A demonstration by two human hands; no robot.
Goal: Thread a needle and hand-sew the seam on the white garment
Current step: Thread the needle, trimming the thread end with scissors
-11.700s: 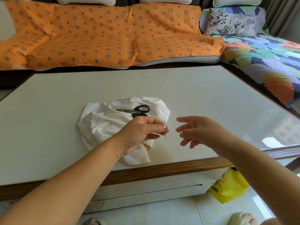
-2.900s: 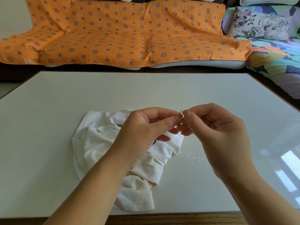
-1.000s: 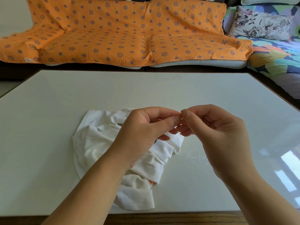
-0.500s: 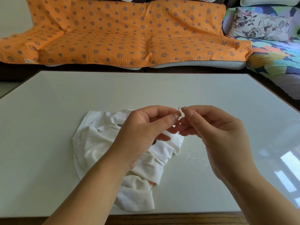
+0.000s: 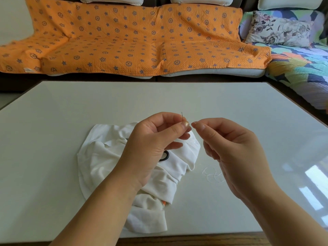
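My left hand [image 5: 152,146] pinches a thin needle [image 5: 182,115] between thumb and forefinger, its tip pointing up above the fingers. A finger's width to the right, my right hand [image 5: 229,150] pinches the end of a fine white thread [image 5: 194,123]. The thread hangs down by the palm and lies in loose coils [image 5: 212,174] on the table. The crumpled white garment [image 5: 110,160] lies on the table under my left hand. Black scissors [image 5: 165,155] lie on the garment, mostly hidden by my left hand.
The white table [image 5: 177,96] has a wooden front edge. An orange patterned sofa cover [image 5: 124,41] lies beyond its far edge. A multicoloured quilt [image 5: 301,68] and a floral pillow [image 5: 278,31] lie at the right.
My hands were touching at the fingertips and have drawn slightly apart. The needle tip now shows clearly above my left fingers, and a thread end shows at my right fingertips.
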